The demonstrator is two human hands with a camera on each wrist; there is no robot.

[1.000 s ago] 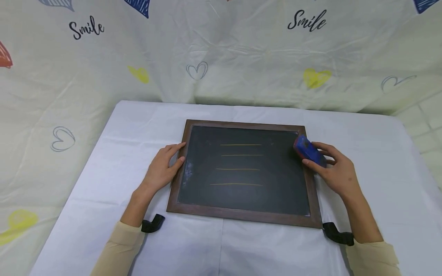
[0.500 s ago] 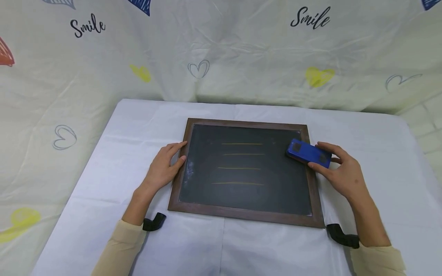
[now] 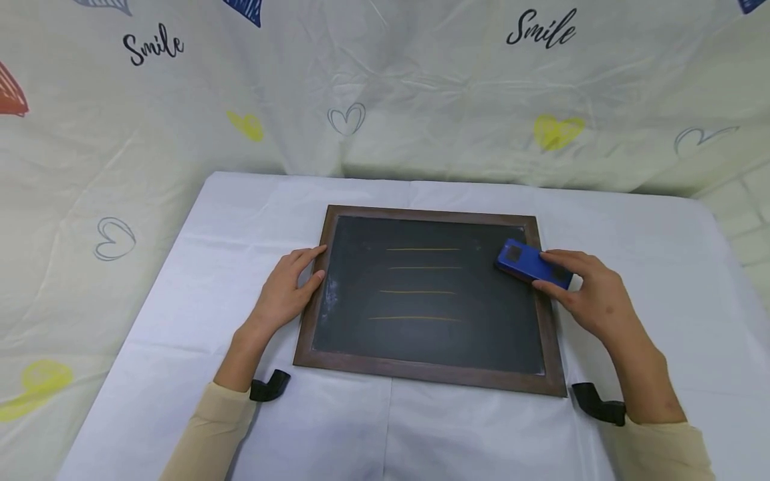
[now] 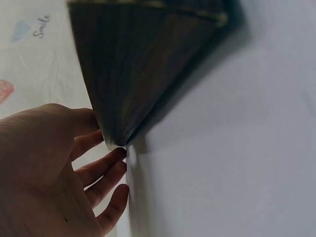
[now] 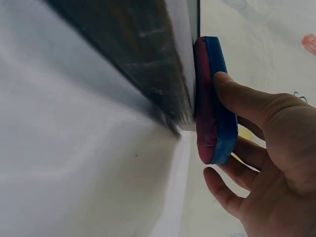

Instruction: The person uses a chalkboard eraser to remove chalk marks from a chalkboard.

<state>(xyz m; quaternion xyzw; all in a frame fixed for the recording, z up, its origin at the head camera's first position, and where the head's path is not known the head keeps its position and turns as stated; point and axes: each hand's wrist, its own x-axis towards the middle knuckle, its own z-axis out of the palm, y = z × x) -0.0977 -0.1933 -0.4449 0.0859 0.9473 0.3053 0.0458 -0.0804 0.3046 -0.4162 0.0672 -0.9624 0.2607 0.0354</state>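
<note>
R hand [image 3: 595, 295] pinches blue eraser [image 3: 531, 261]; L hand [image 3: 281, 290], fingers spread, touches chalkboard frame [image 3: 421, 372]. Prob. best: pad [image 5: 205, 108] clear of frame, flat, w/ even pressure.

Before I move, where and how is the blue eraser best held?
Probably by the outer half of the blue eraser, coming from the right, thumb and fingers across its long sides. It is a narrow block whose outer end juts past the wooden frame, on the side of the right hand; its red pad faces the chalkboard.
</note>
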